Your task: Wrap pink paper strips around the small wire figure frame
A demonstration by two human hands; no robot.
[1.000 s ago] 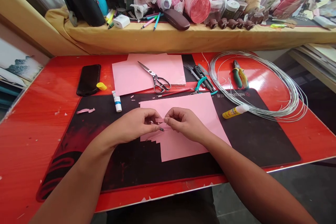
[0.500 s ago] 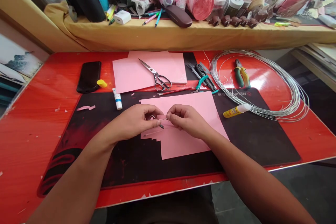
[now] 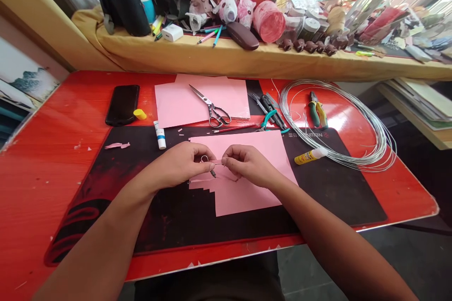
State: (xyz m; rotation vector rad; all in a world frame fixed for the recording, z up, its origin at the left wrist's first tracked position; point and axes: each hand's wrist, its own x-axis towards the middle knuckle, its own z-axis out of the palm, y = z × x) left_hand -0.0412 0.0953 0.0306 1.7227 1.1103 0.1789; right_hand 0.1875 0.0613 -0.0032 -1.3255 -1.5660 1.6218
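Observation:
Both hands meet above a sheet of pink paper (image 3: 254,193) with a stepped cut at its left corner. My left hand (image 3: 185,164) is closed, thumb against fingers, on one end of a thin pink strip (image 3: 218,162). A small metal tool with a ring (image 3: 204,159) and a dark tip also shows at these fingers; its kind I cannot make out. Pinched at the strip's other end, my right hand (image 3: 245,163) hides part of it. Whether wire runs inside the strip I cannot tell.
Behind the hands lie scissors (image 3: 212,107) on more pink paper (image 3: 173,103), teal-handled pliers (image 3: 269,118) and cutter knives. A wire coil (image 3: 377,146), green-yellow pliers (image 3: 318,110) and a glue stick (image 3: 309,155) are at right. At left are a phone (image 3: 122,105) and a tube (image 3: 160,136).
The camera view has shifted slightly, so the desk items appear lower and the right-hand ones further left. Both hands keep their pinch on the strip, and the small tool's tip hangs a little lower.

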